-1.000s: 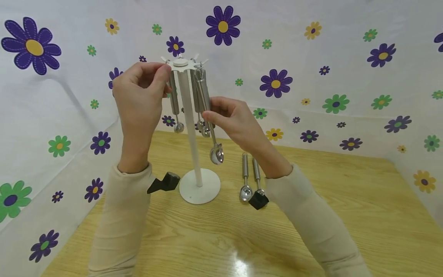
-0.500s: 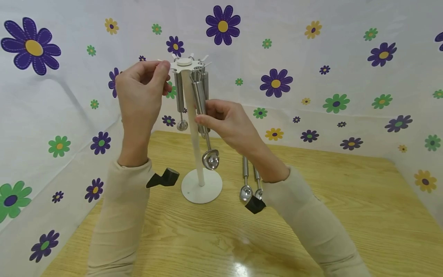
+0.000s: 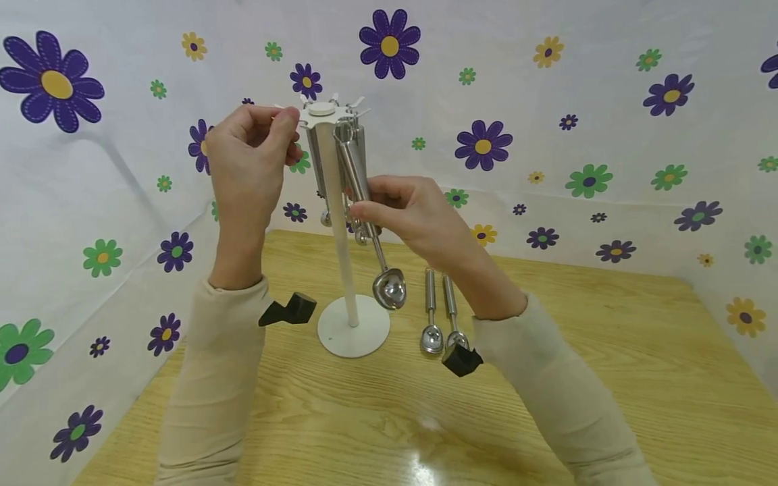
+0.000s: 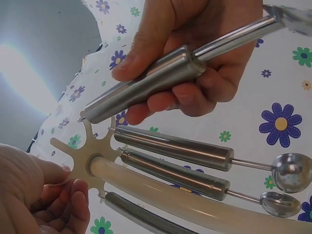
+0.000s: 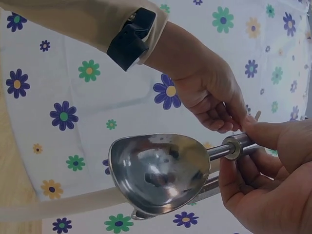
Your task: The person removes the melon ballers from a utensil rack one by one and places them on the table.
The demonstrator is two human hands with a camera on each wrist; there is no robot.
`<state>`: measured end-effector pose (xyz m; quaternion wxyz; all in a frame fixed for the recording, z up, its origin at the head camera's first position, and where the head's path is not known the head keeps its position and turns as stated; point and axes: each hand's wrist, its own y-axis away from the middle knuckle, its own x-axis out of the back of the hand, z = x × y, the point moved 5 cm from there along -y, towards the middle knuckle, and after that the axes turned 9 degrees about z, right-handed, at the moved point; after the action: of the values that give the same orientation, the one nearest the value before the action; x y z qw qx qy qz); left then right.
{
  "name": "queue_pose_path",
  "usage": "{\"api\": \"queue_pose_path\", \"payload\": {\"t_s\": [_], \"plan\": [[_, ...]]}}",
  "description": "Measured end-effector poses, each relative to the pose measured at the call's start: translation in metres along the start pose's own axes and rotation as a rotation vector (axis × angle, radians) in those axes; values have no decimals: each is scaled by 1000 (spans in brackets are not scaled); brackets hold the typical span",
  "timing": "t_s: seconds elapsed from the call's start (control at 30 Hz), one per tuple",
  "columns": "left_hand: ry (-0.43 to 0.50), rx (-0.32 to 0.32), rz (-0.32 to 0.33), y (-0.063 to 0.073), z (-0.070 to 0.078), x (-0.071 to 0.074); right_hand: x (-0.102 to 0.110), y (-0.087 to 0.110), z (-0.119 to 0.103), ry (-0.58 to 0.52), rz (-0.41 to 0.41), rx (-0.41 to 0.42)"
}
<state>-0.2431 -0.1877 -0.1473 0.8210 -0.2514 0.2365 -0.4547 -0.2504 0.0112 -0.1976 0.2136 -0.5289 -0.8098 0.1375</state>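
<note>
My left hand [image 3: 246, 152] pinches one arm of the white hanging rack [image 3: 354, 341] at its star-shaped top. In the left wrist view, that top [image 4: 80, 153] shows several flat arms. My right hand [image 3: 422, 216] grips the steel handle of a scoop [image 3: 390, 289], tilted with its bowl down and to the right. The bowl looks wide and rounded-triangular in the right wrist view. The handle's ring end is at a rack arm; whether it is hooked on I cannot tell. Other scoops, such as a round-bowled scoop [image 4: 175, 146], hang from the rack by their ring ends.
Two more steel scoops lie side by side on the wooden table [image 3: 365, 418], right of the rack's base: a left scoop [image 3: 431, 337] and a right scoop [image 3: 450, 297], partly hidden by a black wrist mount [image 3: 462, 360]. A flower-printed white sheet [image 3: 425, 101] stands behind.
The rack's top has turned a little, shifting the hanging scoops. My right hand moved left, then back right with the scoop, whose bowl now faces more toward me. My left hand barely moved.
</note>
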Motion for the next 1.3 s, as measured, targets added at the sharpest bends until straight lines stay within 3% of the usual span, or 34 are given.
{"api": "queue_pose_path", "payload": {"t_s": [0.2,0.37,0.67,0.8,1.1,1.3], "plan": [[23,5,19,-3,-3,1,11,4,-5,-5,28,17],[55,10,26,-6,-6,3,28,9,5,13,81,-10],[25,2,20,-5,-6,4,66,34,52,43,161,-213],[57,11,12,-5,-5,3,83,50,71,79,185,-280],[70,-4,17,-2,-4,3,116,86,103,185,202,-386],[61,-15,20,-1,-6,4,130,103,119,249,201,-405]]}}
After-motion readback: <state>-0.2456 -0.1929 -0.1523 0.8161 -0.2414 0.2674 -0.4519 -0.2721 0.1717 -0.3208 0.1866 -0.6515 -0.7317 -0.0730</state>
